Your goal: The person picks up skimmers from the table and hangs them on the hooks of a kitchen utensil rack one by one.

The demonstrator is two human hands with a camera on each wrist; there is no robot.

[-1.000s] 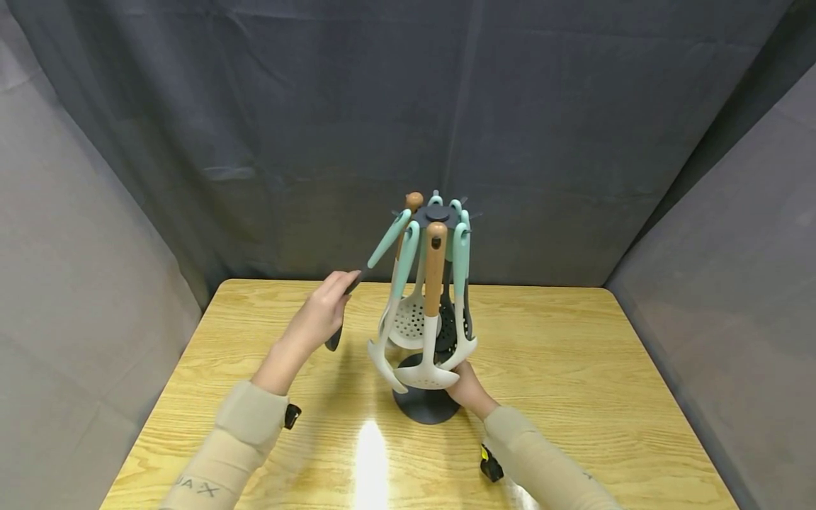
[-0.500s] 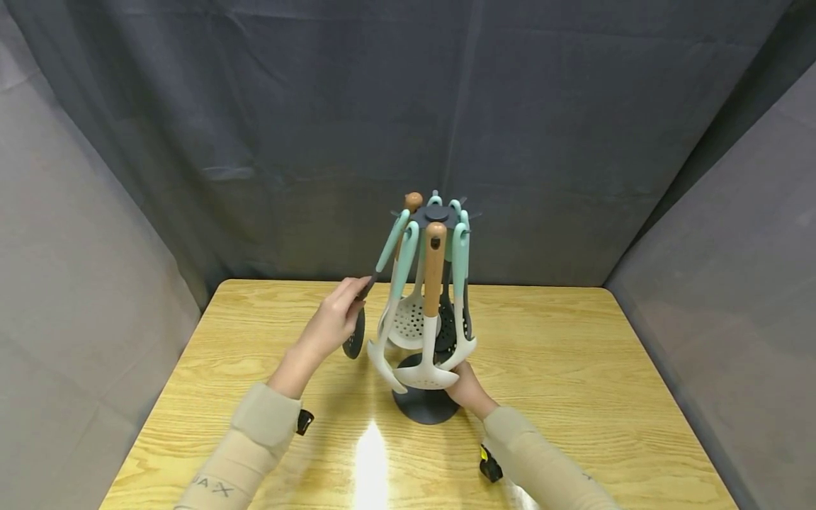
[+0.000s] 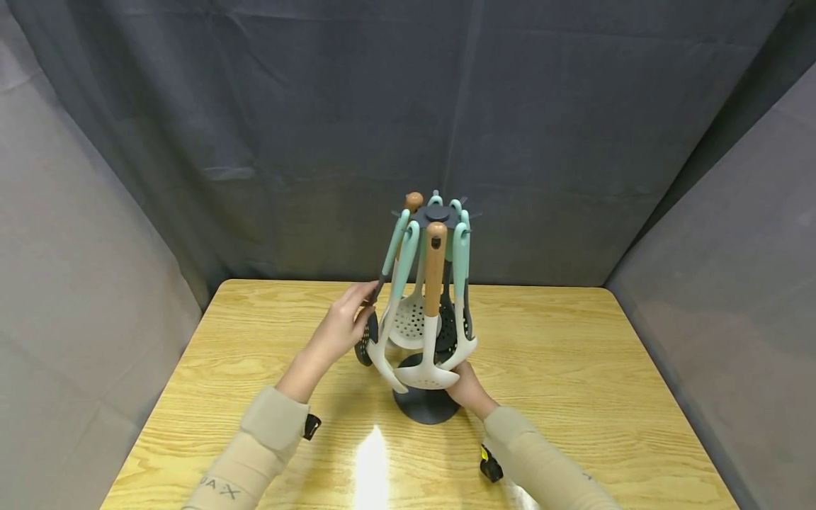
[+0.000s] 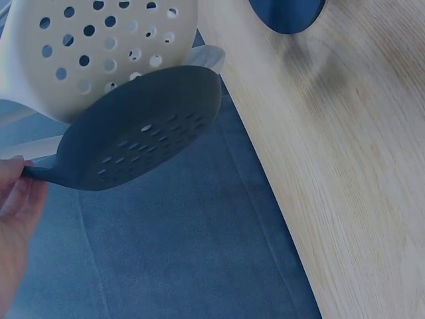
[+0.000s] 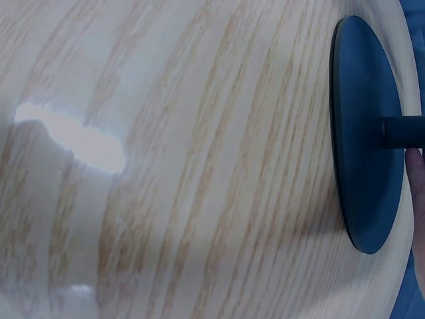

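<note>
My left hand (image 3: 344, 324) pinches the thin dark neck of a black skimmer (image 4: 146, 136) with a mint handle. Its handle top is at the left side of the stand's hook ring, and its perforated head hangs low beside the white utensils. In the left wrist view it overlaps a white skimmer (image 4: 109, 50). My right hand (image 3: 470, 391) holds the pole of the utensil stand (image 5: 368, 133) just above the round base; its fingers are mostly hidden behind the hanging tools. In the right wrist view, a finger lies against the pole.
Around the stand hang several more tools, among them a white slotted utensil with a wooden handle (image 3: 433, 273) in front and a black perforated one (image 3: 446, 329) behind. The wooden table (image 3: 574, 397) ends at a dark curtain (image 3: 306, 142); grey cloth walls flank it.
My left hand has moved right with the black skimmer, swinging it in from a slant to hang more upright against the stand. The right hand and stand have stayed put.
</note>
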